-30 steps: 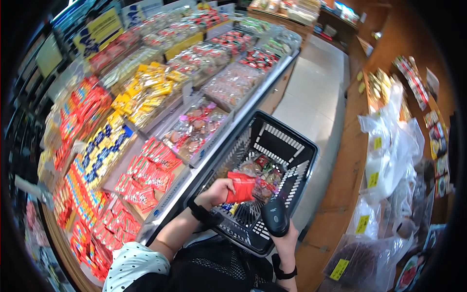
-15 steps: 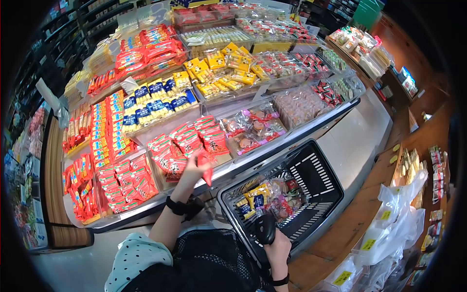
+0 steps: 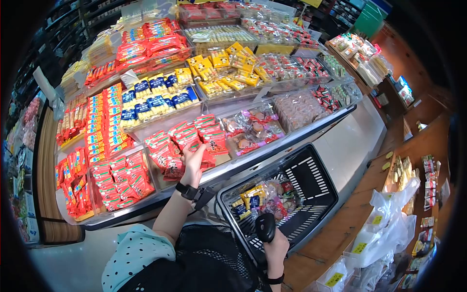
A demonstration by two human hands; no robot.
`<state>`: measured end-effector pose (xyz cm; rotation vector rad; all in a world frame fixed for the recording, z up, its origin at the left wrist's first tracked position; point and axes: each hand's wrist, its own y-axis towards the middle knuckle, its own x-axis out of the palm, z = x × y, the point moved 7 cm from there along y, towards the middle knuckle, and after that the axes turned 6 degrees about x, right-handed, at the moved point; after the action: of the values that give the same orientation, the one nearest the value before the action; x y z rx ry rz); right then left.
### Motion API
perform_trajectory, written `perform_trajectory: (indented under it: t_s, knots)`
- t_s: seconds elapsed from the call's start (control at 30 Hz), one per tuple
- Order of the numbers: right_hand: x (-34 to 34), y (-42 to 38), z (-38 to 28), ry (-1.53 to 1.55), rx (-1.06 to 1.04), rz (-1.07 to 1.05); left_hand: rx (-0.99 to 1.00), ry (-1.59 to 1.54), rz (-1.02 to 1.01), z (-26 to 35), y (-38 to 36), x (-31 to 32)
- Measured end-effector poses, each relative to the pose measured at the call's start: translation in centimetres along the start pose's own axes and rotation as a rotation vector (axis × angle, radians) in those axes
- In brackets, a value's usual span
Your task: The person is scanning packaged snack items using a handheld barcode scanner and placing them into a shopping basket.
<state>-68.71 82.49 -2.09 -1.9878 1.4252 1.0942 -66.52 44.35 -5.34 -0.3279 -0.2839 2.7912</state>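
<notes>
My left hand (image 3: 193, 164) is over the front bin of red snack packets (image 3: 164, 148), its fingers curled at a red packet (image 3: 208, 159) that shows beside them. The fingertips are partly hidden among the red wrappers. Lower down, my right hand (image 3: 276, 247) is wrapped round a black handle (image 3: 265, 228) beside the shopping basket. Inside the black basket (image 3: 311, 177) lie a yellow packet (image 3: 254, 195), blue-and-yellow packets (image 3: 240, 209) and clear bags with pink edges (image 3: 277, 207).
Tiered clear bins hold blue-labelled packets (image 3: 158, 101), yellow packets (image 3: 206, 70) and clear-wrapped snacks (image 3: 250, 127). The display's front edge (image 3: 243, 168) runs between the bins and basket. A wooden shelf (image 3: 335, 233) with plastic bags (image 3: 379, 233) stands on the right.
My left hand has turned upward and in toward the bin; the red packet that hung below its fingers now shows beside them, against the bin. My right hand stays on the handle.
</notes>
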Motion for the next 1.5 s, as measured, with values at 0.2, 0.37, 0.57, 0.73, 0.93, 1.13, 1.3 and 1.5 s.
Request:
perform_trajectory:
  t_s: [0.2, 0.37, 0.57, 0.73, 0.93, 1.13, 1.3, 1.5]
  knots:
    - [1.2, -1.1, 0.8, -0.145, -0.029, -0.024, -0.040, -0.109, 0.159, -0.8, 0.1, 3.1]
    - [1.0, -2.1, 0.9, -0.139, -0.030, 0.019, 0.523, -0.009, 0.204, 4.4, -5.1, 3.6]
    - [-2.0, -2.3, 2.7, 0.092, 0.255, 0.267, 1.036, 0.256, -0.624, 8.4, -15.8, 12.2]
    - [-3.6, -2.3, 4.6, 0.426, 0.448, 0.384, 0.764, 1.125, -1.570, -3.9, -20.7, 19.9]
    - [-2.8, -2.5, 5.8, 0.499, 0.451, 0.330, 0.893, 1.639, -1.145, -21.4, -17.2, 24.6]
    - [-2.5, -3.7, 5.6, 0.395, 0.278, 0.260, 1.372, 1.876, -0.750, -24.9, -16.1, 24.2]
    - [-2.8, -4.0, 5.6, 0.441, 0.218, 0.204, 1.125, 1.545, -0.857, -20.2, -15.9, 23.7]
    - [-2.8, -2.1, 6.7, 0.597, 0.253, 0.086, -0.260, 0.171, -1.446, -10.3, -16.0, 25.0]
